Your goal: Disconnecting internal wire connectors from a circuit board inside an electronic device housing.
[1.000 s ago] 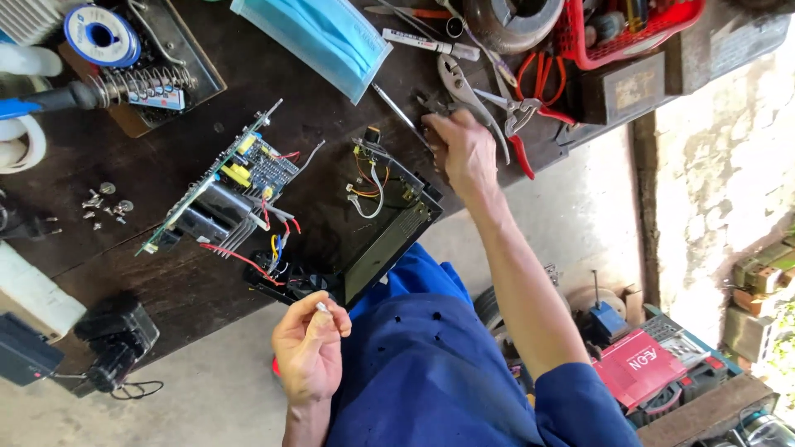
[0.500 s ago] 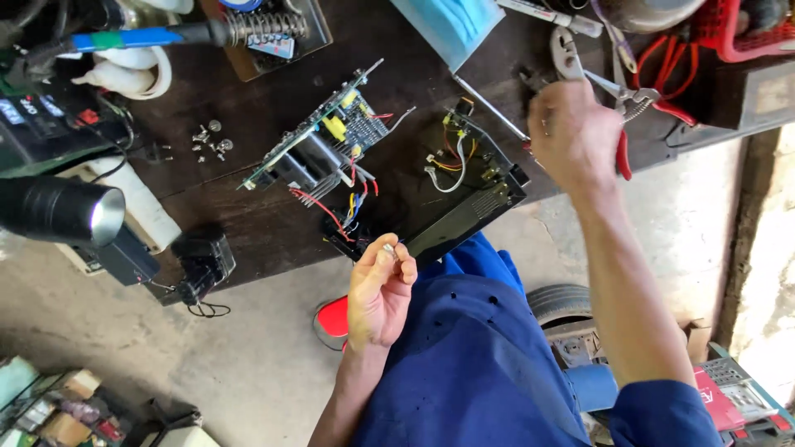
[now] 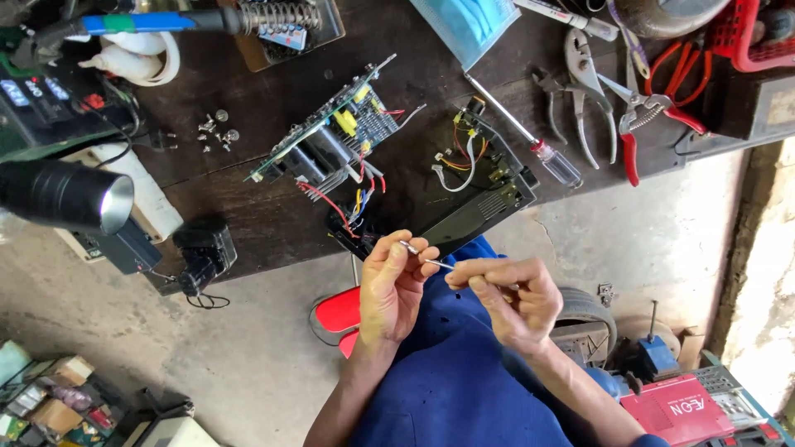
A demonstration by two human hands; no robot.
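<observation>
Dark wooden workbench [image 3: 248,215] under daylight, grey concrete floor [image 3: 248,356] below, rough pale wall [image 3: 766,273] at right, clutter of boxes [image 3: 50,406] on floor

Tabletop [image 3: 248,207]: dark wood, worn and matt. Pin [image 3: 431,261] pinched between the fingers of the left hand [image 3: 389,290] and right hand [image 3: 509,298]: thin bright metal, smooth; screwdriver [image 3: 522,136]: shiny metal shaft with clear glossy plastic handle; pliers [image 3: 584,91]: dull grey bare metal; cutters [image 3: 654,103]: red plastic-coated grips. Circuit board [image 3: 327,136]: metal fins and plastic-sheathed wires; casing [image 3: 484,194]: black matt plastic; mask [image 3: 464,25]: blue pleated cloth-like sheet; floor [image 3: 248,348]: rough grey concrete; overalls [image 3: 464,389]: blue matt cloth.
</observation>
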